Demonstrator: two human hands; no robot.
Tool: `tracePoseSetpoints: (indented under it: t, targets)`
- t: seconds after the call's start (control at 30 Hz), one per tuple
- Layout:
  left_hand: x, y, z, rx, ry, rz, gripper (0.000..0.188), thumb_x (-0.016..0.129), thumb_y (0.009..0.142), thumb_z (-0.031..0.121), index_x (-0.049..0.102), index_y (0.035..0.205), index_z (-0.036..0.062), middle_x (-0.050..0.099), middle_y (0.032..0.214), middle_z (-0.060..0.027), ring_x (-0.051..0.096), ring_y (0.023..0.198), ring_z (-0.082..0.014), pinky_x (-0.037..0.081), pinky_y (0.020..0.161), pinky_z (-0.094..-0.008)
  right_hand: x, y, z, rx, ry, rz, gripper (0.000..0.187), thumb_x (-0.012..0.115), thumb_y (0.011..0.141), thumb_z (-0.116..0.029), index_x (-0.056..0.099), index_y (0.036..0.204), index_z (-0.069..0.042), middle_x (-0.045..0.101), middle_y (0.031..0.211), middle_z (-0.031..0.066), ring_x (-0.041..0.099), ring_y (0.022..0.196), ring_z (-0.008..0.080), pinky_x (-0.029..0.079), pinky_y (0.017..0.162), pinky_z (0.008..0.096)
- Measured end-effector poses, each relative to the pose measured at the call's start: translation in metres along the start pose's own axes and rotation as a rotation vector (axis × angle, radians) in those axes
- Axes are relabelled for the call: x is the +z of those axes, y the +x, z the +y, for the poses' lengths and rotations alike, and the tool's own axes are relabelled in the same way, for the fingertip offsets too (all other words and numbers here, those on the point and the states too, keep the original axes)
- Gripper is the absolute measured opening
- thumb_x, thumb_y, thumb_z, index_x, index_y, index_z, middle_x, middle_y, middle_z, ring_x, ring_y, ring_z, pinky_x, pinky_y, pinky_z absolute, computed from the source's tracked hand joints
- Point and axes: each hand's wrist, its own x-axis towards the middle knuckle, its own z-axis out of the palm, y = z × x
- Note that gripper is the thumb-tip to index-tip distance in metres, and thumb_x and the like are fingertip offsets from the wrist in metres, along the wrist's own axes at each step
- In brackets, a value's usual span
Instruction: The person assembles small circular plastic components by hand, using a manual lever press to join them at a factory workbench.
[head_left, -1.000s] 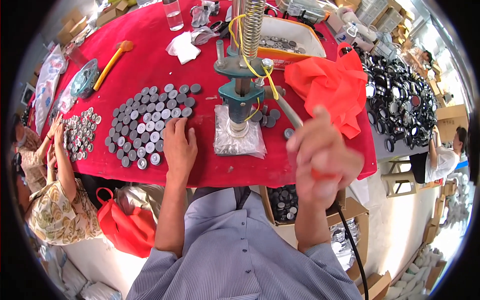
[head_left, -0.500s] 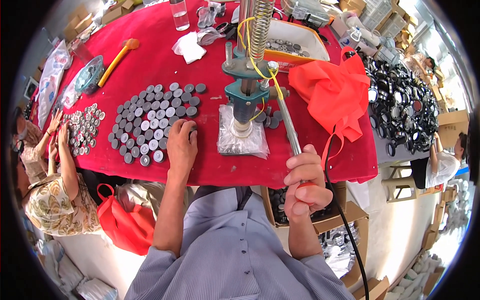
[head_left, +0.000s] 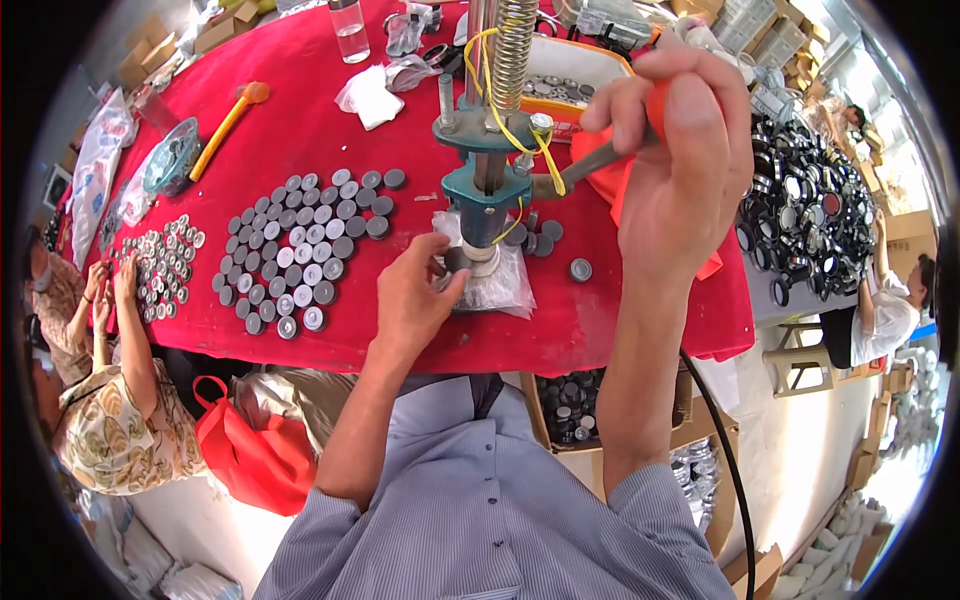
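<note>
In the middle of the table stands a green hand press [head_left: 486, 190] with a coil spring [head_left: 518, 65] and a yellow cord. My left hand [head_left: 412, 300] is at the foot of its ram, thumb and fingers pinching a dark grey round cap [head_left: 457, 260] on edge beside the pale ring under the ram. Plastic film [head_left: 510, 285] covers the press base. My right hand [head_left: 690, 160], raised to the right, wraps round the red knob [head_left: 657, 108] of the press lever [head_left: 600, 160]. Left of the press lie many grey round caps [head_left: 303, 252]; one loose cap [head_left: 580, 270] sits to its right.
Small metal rings [head_left: 160, 265] lie far left near a co-worker's hands. Behind are a yellow-handled hammer [head_left: 225, 125], a blue basket [head_left: 172, 165], a glass jar [head_left: 350, 35] and an orange-white tray [head_left: 560, 75]. Black-rimmed round parts [head_left: 810, 215] fill the right table.
My left hand has moved right from the grey caps to the press, bringing a cap. My right hand has swung the lever upward. A loose cap now shows right of the press.
</note>
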Motion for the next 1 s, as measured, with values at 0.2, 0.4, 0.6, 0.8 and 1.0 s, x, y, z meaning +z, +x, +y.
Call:
tracePoseSetpoints:
  t: [0.2, 0.4, 0.6, 0.8, 1.0]
  targets:
    - [0.019, 0.013, 0.013, -0.003, 0.091, -0.062, 0.05, 0.085, 0.077, 0.01, 0.061, 0.12, 0.0021, 0.069, 0.103, -0.0143, 0.067, 0.083, -0.0289, 0.055, 0.074, -0.0394, 0.0, -0.005, -0.006, 0.075, 0.02, -0.007, 0.021, 0.061, 0.101, -0.016, 0.062, 0.11, 0.003, 0.058, 0.075, 0.0026, 0.058, 0.066, 0.0089, 0.048, 0.063, 0.0252]
    - [-0.002, 0.005, -0.001, 0.088, 0.013, 0.008, 0.048, 0.084, 0.081, 0.01, 0.062, 0.123, 0.0017, 0.065, 0.112, -0.0138, 0.063, 0.078, -0.0242, 0.054, 0.071, -0.0364, -0.014, -0.054, -0.021, -0.029, -0.042, -0.024, 0.018, 0.057, 0.098, -0.013, 0.059, 0.111, -0.001, 0.058, 0.074, 0.0025, 0.062, 0.069, 0.0161, 0.049, 0.07, 0.0321]
    - [-0.027, 0.015, -0.064, 0.055, 0.445, 0.202, 0.034, 0.072, 0.088, 0.005, 0.063, 0.121, 0.0027, 0.06, 0.125, -0.0185, 0.06, 0.114, -0.0392, 0.052, 0.094, -0.0468, -0.029, -0.152, -0.027, -0.157, -0.193, -0.102, 0.024, 0.058, 0.1, -0.038, 0.057, 0.095, -0.015, 0.062, 0.079, 0.0065, 0.067, 0.081, 0.0299, 0.035, 0.104, 0.0562]
    - [-0.023, 0.016, -0.073, 0.054, 0.568, 0.15, 0.032, 0.072, 0.088, 0.006, 0.065, 0.119, 0.0035, 0.06, 0.123, -0.0179, 0.061, 0.113, -0.0384, 0.053, 0.094, -0.0461, -0.027, -0.186, -0.018, -0.136, -0.215, -0.013, 0.026, 0.059, 0.1, -0.046, 0.055, 0.106, -0.021, 0.066, 0.091, 0.0082, 0.065, 0.1, 0.0324, 0.034, 0.11, 0.06]
    - [-0.023, 0.014, -0.079, 0.056, 0.439, 0.179, 0.025, 0.076, 0.085, 0.003, 0.068, 0.109, 0.0044, 0.062, 0.119, -0.0159, 0.066, 0.099, -0.035, 0.055, 0.081, -0.0423, -0.029, -0.184, -0.019, -0.146, -0.233, -0.023, 0.022, 0.06, 0.099, -0.041, 0.055, 0.104, -0.02, 0.066, 0.092, 0.0082, 0.065, 0.099, 0.0319, 0.034, 0.108, 0.0597]
